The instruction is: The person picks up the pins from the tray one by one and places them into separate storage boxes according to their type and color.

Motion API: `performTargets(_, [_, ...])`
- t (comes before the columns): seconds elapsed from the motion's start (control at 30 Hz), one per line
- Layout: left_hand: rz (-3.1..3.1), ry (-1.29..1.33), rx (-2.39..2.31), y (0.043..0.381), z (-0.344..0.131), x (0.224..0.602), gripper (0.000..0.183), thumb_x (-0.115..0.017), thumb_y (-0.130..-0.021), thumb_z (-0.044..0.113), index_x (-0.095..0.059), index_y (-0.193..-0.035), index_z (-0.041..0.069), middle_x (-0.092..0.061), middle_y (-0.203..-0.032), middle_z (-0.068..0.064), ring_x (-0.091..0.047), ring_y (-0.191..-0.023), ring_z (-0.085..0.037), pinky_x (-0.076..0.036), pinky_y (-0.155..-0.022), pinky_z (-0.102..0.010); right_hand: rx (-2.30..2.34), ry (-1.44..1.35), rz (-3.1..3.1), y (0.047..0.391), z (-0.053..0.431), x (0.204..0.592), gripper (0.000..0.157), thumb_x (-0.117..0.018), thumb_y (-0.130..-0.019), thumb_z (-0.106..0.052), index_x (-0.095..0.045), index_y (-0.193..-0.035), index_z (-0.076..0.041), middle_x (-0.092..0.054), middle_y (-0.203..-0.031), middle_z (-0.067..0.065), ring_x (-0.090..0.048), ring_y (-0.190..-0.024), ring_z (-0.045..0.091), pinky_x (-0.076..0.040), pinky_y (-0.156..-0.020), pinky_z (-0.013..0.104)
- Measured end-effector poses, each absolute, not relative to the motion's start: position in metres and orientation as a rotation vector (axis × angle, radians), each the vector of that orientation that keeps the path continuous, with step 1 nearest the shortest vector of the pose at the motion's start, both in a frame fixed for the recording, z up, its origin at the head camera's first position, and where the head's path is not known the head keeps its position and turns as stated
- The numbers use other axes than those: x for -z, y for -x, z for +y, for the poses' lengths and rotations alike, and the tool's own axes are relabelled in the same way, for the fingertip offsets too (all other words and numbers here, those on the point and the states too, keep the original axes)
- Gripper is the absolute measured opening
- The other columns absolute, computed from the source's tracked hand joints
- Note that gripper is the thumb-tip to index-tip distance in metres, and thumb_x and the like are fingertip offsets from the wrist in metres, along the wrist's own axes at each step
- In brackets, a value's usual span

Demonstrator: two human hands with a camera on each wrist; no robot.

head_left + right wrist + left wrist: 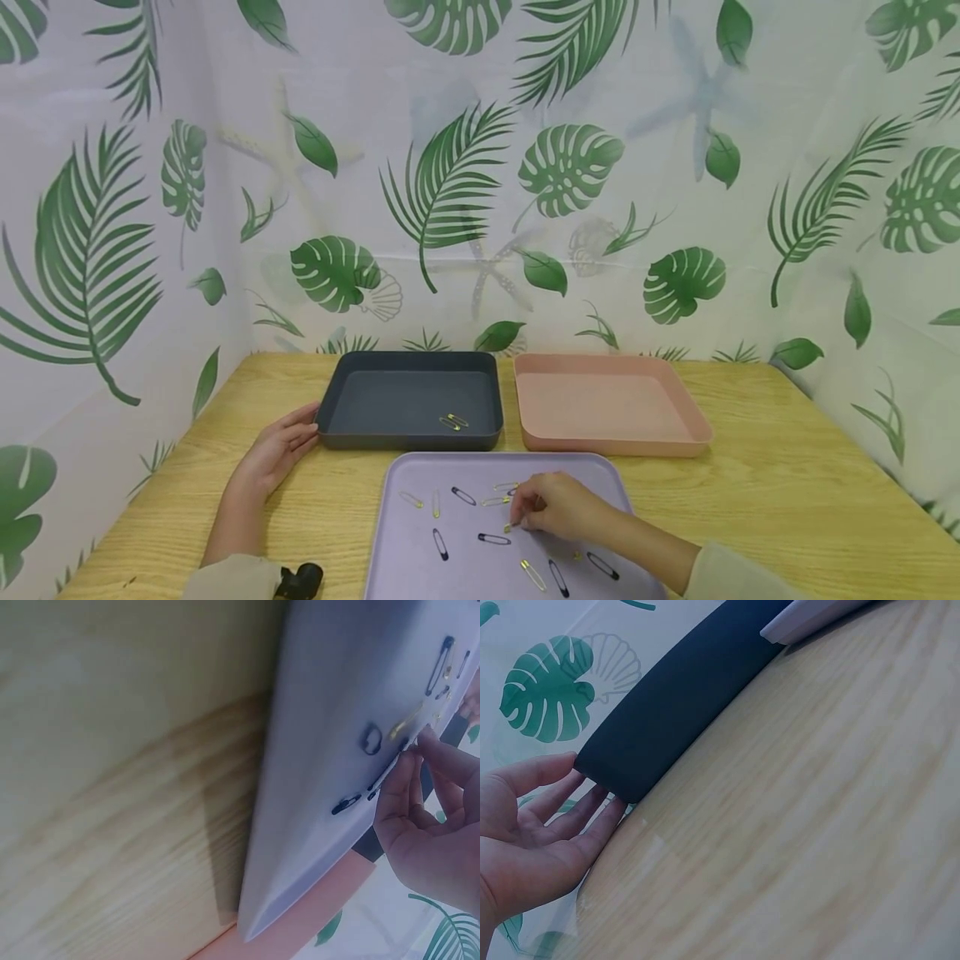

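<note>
Leaf-print sheeting (450, 325) backs a wood-grain worktop (787, 467). Left hand (277, 450): fingers loosely spread, tips touching the dark grey tray (412, 442), which holds two yellow safety pins (457, 427). Right hand (561, 505): fingers narrow, pinching one yellow-headed safety pin (507, 528) over the lilac tray (401, 567), among scattered black safety pins (492, 539) and yellow ones.

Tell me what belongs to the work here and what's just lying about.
Part of the work: yellow safety pins; black safety pins; lilac tray; dark tray; probably pink tray.
Just around: wooden table; leaf-patterned backdrop; black device at the sleeve.
</note>
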State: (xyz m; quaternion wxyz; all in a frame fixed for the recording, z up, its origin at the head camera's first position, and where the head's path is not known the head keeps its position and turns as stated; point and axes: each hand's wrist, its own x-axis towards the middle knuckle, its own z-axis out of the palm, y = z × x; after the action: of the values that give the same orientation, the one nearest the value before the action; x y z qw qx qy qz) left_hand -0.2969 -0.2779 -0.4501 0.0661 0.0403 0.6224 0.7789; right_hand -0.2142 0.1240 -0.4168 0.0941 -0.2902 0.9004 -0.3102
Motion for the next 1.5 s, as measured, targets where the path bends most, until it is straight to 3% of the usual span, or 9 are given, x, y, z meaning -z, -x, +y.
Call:
performTargets(0.43, [1.919,-0.118,-2.318,0.297,-0.277,0.449,0.055,-0.042,-0.096,0.001,-0.016,-0.143,-0.006,-0.031,-0.141,-0.013,-0.052,-0.103,-0.004,-0.039,-0.092,-0.022,0.991,0.980,2.648,0.228,0.122,0.400,0.018,-0.061,-0.078,0.008,-0.067,-0.077,-0.010,-0.060,-0.071,-0.003,-0.047,-0.060,0.006,-0.041,-0.051,0.021])
performTargets(0.67, [1.902,-0.107,-2.332,0.296,-0.276,0.449,0.054,-0.041,-0.096,0.000,-0.016,-0.143,-0.007,-0.034,-0.138,-0.011,-0.052,-0.102,-0.004,-0.039,-0.092,-0.023,0.981,0.981,2.696,0.234,0.115,0.392,0.017,-0.064,-0.077,0.008,-0.067,-0.077,-0.008,-0.059,-0.069,-0.005,-0.049,-0.061,0.009,-0.042,-0.052,0.021])
performTargets(0.9, [1.894,-0.108,-2.333,0.295,-0.276,0.447,0.053,-0.040,-0.096,0.000,-0.016,-0.143,-0.006,-0.021,-0.145,-0.019,-0.052,-0.103,-0.003,-0.038,-0.094,-0.024,0.959,0.946,2.747,0.242,0.110,0.387,0.016,-0.062,-0.079,0.006,-0.069,-0.078,-0.008,-0.061,-0.072,-0.004,-0.048,-0.062,0.010,-0.042,-0.050,0.022])
performTargets(1.27, [1.902,-0.127,-2.334,0.295,-0.276,0.449,0.053,-0.040,-0.096,-0.001,-0.016,-0.143,-0.008,-0.042,-0.131,-0.007,-0.053,-0.100,-0.003,-0.039,-0.092,-0.023,0.977,0.939,2.766,0.256,0.099,0.386,0.013,-0.062,-0.080,0.004,-0.067,-0.079,-0.008,-0.062,-0.074,-0.004,-0.050,-0.063,0.010,-0.043,-0.053,0.023])
performTargets(1.5, [1.899,-0.117,-2.328,0.295,-0.276,0.448,0.053,-0.039,-0.096,-0.001,-0.016,-0.143,-0.007,-0.025,-0.143,-0.018,-0.052,-0.102,-0.003,-0.038,-0.093,-0.024,0.971,0.921,2.783,0.267,0.086,0.383,0.012,-0.064,-0.080,0.002,-0.068,-0.080,-0.009,-0.065,-0.076,-0.004,-0.052,-0.066,0.010,-0.044,-0.058,0.025])
